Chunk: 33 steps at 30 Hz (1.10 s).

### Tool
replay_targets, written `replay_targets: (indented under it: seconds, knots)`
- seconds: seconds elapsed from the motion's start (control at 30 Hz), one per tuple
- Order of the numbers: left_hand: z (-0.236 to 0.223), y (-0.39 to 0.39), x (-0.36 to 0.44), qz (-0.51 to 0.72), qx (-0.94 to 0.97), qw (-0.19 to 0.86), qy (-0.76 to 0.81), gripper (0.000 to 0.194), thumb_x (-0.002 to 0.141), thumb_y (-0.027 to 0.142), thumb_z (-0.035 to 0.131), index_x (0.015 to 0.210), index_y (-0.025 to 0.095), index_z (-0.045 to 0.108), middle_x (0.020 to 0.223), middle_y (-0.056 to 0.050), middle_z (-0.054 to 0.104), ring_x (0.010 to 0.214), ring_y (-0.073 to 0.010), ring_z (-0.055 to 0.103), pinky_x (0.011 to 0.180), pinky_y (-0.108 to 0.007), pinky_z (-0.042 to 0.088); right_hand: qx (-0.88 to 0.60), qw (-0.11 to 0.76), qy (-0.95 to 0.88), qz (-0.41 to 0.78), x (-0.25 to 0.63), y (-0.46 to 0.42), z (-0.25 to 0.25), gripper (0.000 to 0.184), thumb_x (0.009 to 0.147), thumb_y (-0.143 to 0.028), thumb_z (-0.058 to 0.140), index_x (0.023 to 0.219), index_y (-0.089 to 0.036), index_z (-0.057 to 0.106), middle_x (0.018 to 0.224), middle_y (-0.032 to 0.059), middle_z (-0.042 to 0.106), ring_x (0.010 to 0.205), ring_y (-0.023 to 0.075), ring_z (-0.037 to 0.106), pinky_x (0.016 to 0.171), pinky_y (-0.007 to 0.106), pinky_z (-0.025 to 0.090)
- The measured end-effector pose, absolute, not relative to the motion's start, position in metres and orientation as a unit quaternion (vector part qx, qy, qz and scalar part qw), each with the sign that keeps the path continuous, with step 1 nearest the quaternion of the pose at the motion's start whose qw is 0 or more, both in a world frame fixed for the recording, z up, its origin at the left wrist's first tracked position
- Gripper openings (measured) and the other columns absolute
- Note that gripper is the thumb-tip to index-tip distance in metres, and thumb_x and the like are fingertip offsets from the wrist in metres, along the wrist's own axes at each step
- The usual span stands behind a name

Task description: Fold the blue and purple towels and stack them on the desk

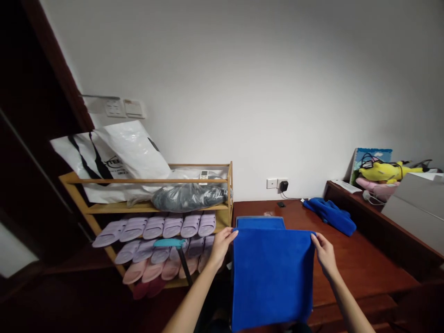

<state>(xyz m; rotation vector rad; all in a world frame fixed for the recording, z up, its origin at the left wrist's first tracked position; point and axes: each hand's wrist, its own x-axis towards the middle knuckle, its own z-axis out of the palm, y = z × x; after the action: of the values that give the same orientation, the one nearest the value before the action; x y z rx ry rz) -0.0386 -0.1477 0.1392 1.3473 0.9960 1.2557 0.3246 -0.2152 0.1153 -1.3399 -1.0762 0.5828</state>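
Observation:
A blue cloth (272,277) hangs spread out between my two hands, its top edge nearly level. My left hand (223,245) pinches the upper left corner, and my right hand (324,252) pinches the upper right corner. Behind the cloth's top edge, a flat blue piece (260,223), perhaps folded cloth, lies on the reddish-brown desk (360,263). Farther right on the desk is a crumpled blue cloth (331,215).
At left stands a wooden rack (156,181) with several lilac slippers (173,225), a white bag (132,148) and a plastic-wrapped grey bundle (190,196). A black plug (284,186) sits in the wall socket. At right are a yellow plush toy (379,172) and a white box (416,208).

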Motion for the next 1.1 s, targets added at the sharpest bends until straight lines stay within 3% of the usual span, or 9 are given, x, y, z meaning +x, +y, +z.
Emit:
replay_targets:
  seconds: [0.13,0.37,0.47,0.57,0.67,0.83,0.93,1.03,1.1]
  knots:
    - [0.161,-0.148,-0.036,0.55,0.567,0.454,0.413,0.032,0.07,0.049,0.067,0.072,0.019,0.06,0.062,0.004,0.059,0.06,-0.0112,0.053,0.054,-0.021,0.035,-0.586,0.631,-0.461,0.214,0.325,-0.206,0.131,0.043,0.069,-0.058,0.061,0.084,-0.017,0.066,0.078,0.004,0.067,0.073,0.0183,0.057,0.068,0.028,0.046]
    - [0.194,-0.155,-0.041,0.519,0.614,0.442,0.399,0.032,0.066,0.048,0.071,0.069,0.019,0.06,0.06,0.004,0.056,0.056,-0.0106,0.051,0.052,-0.021,0.039,-0.594,0.636,-0.449,0.203,0.331,-0.208,0.151,0.044,0.062,-0.056,0.067,0.081,-0.016,0.067,0.08,0.0052,0.068,0.076,0.0197,0.058,0.069,0.029,0.047]
    - [0.208,-0.163,-0.047,0.494,0.632,0.444,0.399,0.032,0.065,0.048,0.072,0.07,0.018,0.06,0.058,0.005,0.054,0.051,-0.0089,0.047,0.047,-0.02,0.036,-0.585,0.634,-0.452,0.227,0.33,-0.216,0.162,0.045,0.063,-0.057,0.067,0.083,-0.016,0.067,0.077,0.0046,0.068,0.07,0.0179,0.058,0.061,0.028,0.046]
    - [0.217,-0.169,-0.051,0.486,0.641,0.44,0.399,0.029,0.069,0.045,0.07,0.072,0.019,0.059,0.056,0.007,0.052,0.046,-0.0066,0.044,0.047,-0.02,0.034,-0.58,0.637,-0.431,0.27,0.327,-0.224,0.174,0.045,0.063,-0.056,0.068,0.084,-0.016,0.065,0.057,-0.0012,0.058,0.049,0.0105,0.046,0.044,0.024,0.034]
    - [0.221,-0.164,-0.052,0.494,0.636,0.444,0.393,0.028,0.07,0.044,0.07,0.074,0.019,0.058,0.055,0.008,0.052,0.043,-0.0051,0.043,0.046,-0.02,0.032,-0.579,0.628,-0.429,0.294,0.325,-0.223,0.185,0.044,0.066,-0.056,0.066,0.082,-0.016,0.063,0.043,-0.0066,0.043,0.038,0.0071,0.034,0.037,0.023,0.023]
    - [0.213,-0.129,-0.044,0.508,0.614,0.45,0.403,0.036,0.065,0.049,0.071,0.073,0.018,0.056,0.053,0.008,0.052,0.038,-0.0044,0.042,0.041,-0.019,0.027,-0.571,0.61,-0.459,0.302,0.326,-0.191,0.192,0.045,0.067,-0.058,0.063,0.079,-0.016,0.061,0.049,-0.0013,0.057,0.039,0.0107,0.046,0.042,0.026,0.036]
    - [0.197,-0.101,-0.037,0.507,0.591,0.461,0.426,0.038,0.063,0.051,0.072,0.07,0.018,0.053,0.05,0.009,0.05,0.035,-0.0042,0.042,0.037,-0.018,0.023,-0.573,0.596,-0.464,0.317,0.325,-0.162,0.18,0.043,0.066,-0.058,0.063,0.075,-0.016,0.061,0.059,0.003,0.066,0.041,0.012,0.052,0.043,0.026,0.036]
    - [0.174,-0.077,-0.029,0.493,0.559,0.483,0.459,0.034,0.069,0.046,0.071,0.072,0.016,0.054,0.053,0.009,0.051,0.035,-0.0043,0.044,0.034,-0.017,0.022,-0.586,0.581,-0.459,0.33,0.322,-0.136,0.158,0.042,0.061,-0.056,0.065,0.071,-0.016,0.059,0.066,0.0062,0.07,0.047,0.0159,0.059,0.042,0.025,0.033]
    - [0.157,-0.064,-0.024,0.485,0.534,0.501,0.477,0.027,0.079,0.041,0.065,0.079,0.015,0.056,0.06,0.007,0.054,0.041,-0.0044,0.047,0.036,-0.017,0.03,-0.596,0.571,-0.454,0.336,0.321,-0.121,0.141,0.04,0.06,-0.054,0.064,0.072,-0.017,0.057,0.069,0.0077,0.071,0.053,0.019,0.063,0.042,0.024,0.032]
